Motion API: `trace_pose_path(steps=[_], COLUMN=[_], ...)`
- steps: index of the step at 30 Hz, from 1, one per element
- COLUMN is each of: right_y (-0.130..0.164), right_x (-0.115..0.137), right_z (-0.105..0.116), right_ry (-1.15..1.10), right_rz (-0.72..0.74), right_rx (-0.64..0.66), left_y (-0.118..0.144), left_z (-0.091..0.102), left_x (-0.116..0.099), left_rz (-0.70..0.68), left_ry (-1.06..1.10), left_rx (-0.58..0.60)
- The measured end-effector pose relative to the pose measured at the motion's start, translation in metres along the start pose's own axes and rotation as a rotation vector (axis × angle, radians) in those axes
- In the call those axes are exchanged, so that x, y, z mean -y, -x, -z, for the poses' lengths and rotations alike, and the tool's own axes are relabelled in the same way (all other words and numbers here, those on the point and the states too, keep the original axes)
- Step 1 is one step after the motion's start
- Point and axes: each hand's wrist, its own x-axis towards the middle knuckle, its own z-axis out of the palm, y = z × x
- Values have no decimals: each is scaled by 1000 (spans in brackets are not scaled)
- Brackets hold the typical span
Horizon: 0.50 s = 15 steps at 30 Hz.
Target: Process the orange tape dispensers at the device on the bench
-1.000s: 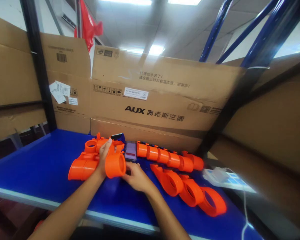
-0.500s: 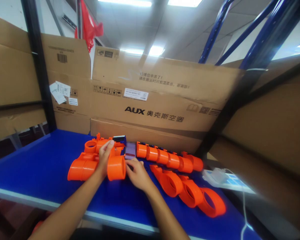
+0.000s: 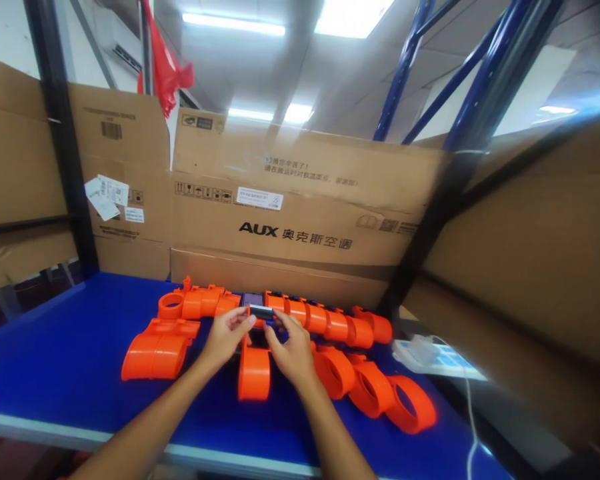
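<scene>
A small dark rectangular block with a pale upper edge is between my two hands at mid-table. My left hand pinches its left end between thumb and fingers. At the block's right end are the closed thumb and fingers of my right hand. An orange ring-shaped plastic part hangs just below the block and appears joined to it; the joint is partly hidden by my fingers. Behind the block lies a flat greyish rectangular thing with a dark border.
Orange ring parts with dark pieces on top form a row at the back right. Several larger orange rings lie in front. More orange parts stand left on the blue table. Cardboard walls the back; a white cable hangs right.
The orange ring part has moved right and toward me, away from the left group. The dark block has come between both hands, and my right hand has risen to its right end.
</scene>
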Motion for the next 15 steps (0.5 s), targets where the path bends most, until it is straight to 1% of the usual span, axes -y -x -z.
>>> trace_pose_path(steps=[5, 9, 12, 15], right_y=[1, 1, 0, 0], right_x=[-1, -1, 2, 5], right_z=[-2, -2, -1, 1], right_ry=[41, 54, 61, 88], right_rz=[15, 24, 35, 72], right_rx=[-35, -36, -16, 36], left_y=[-8, -20, -25, -22], left_z=[-7, -14, -15, -13], left_x=[1, -3, -1, 5], left_rz=[9, 68, 98, 114], left_ry=[8, -31, -3, 42], left_rx=[61, 104, 93, 54])
